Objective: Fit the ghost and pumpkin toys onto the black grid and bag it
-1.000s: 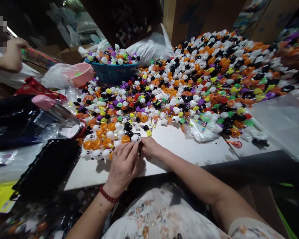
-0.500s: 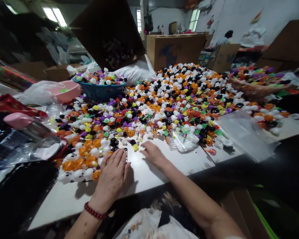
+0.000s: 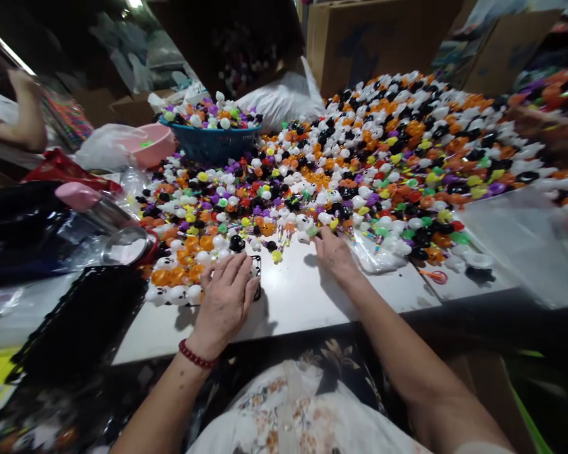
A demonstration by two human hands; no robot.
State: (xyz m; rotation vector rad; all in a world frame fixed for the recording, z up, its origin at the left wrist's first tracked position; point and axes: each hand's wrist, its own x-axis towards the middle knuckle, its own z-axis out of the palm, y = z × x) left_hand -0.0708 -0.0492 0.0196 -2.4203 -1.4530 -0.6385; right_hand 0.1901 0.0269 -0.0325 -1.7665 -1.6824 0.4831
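My left hand (image 3: 224, 296) lies palm down over the right end of a black openwork tray (image 3: 257, 277), its fingers stretched out and close together. Rows of orange pumpkin-like and white ghost-like plastic figures (image 3: 175, 275) stand left of that hand; what lies beneath the palm is hidden. At the near edge of the big pile of small toys (image 3: 307, 173), my right hand (image 3: 335, 255) has its fingers drawn together beside a pale green piece (image 3: 311, 232). What the fingertips hold, if anything, is too small to tell. Thin striped pieces (image 3: 284, 236) and a yellow one (image 3: 277, 256) lie between the hands.
A blue basin (image 3: 213, 142) full of toys and a pink basin (image 3: 154, 145) stand at the back left. Clear plastic bags (image 3: 376, 252) and orange scissors (image 3: 433, 276) lie to the right. A black tray-like sheet (image 3: 82, 321) is on the left. Another person's arm (image 3: 26, 116) shows far left.
My right hand has moved right and forward from the bare tabletop to the pile's edge. My left hand stays on the tray, showing more of its right end. The view has tilted down and left.
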